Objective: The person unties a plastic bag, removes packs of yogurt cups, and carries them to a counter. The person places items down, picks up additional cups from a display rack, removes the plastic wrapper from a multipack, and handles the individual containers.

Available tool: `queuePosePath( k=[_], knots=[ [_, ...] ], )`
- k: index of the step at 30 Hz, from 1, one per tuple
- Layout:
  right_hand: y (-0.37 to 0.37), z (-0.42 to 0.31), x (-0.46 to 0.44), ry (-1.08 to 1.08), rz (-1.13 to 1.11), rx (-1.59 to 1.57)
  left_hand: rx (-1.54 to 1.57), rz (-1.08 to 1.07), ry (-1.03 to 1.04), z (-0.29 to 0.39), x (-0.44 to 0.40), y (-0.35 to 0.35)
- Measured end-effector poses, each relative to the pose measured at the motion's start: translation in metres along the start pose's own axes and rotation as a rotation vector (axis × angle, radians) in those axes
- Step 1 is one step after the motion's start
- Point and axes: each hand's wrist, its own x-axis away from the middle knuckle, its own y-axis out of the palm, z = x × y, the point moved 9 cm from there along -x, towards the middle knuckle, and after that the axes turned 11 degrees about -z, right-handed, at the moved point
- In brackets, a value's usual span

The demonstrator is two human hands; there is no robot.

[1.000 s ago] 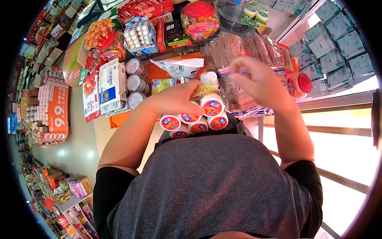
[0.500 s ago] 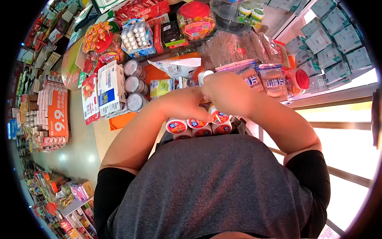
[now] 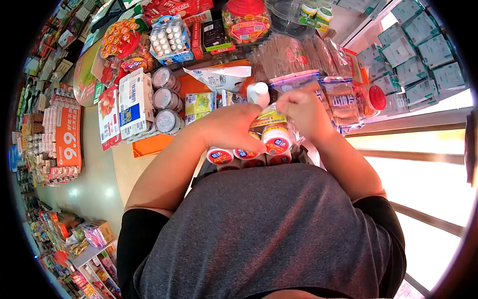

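Note:
My left hand curves around a container with a yellow label, its thumb low over the red-and-white round lids. A white-capped bottle stands just beyond its fingertips. My right hand is closed in a pinch on thin clear plastic film beside the container. Against my body sit several white tubs with red-and-blue labelled lids, in a close group. The left fingertips are partly hidden behind the container.
Stacked clear round tubs and white cartons stand at the left. Beyond the hands lie a white pouch and bagged brown snacks. A red-lidded candy jar is at the back, window frames at the right.
My right hand has moved right and down, away from the white cap, uncovering the bottle and the yellow label. My left hand stays almost in place.

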Motion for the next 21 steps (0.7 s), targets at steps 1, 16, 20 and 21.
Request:
queuePosePath(
  k=[1, 16, 20, 21],
  knots=[
    [-0.003, 0.004, -0.005, 0.003, 0.025, -0.051, 0.008, -0.005, -0.014, 0.0, 0.0, 0.0],
    [-0.004, -0.026, 0.018, -0.013, -0.208, 0.379, 0.254, 0.013, -0.085, -0.02, -0.001, -0.007],
    [0.002, -0.03, 0.015, -0.095, -0.275, 0.361, 0.286, 0.009, -0.053, -0.017, -0.004, -0.008],
    [0.003, -0.035, 0.014, -0.09, -0.258, 0.358, 0.258, -0.011, -0.071, -0.015, -0.005, -0.008]
  ],
)
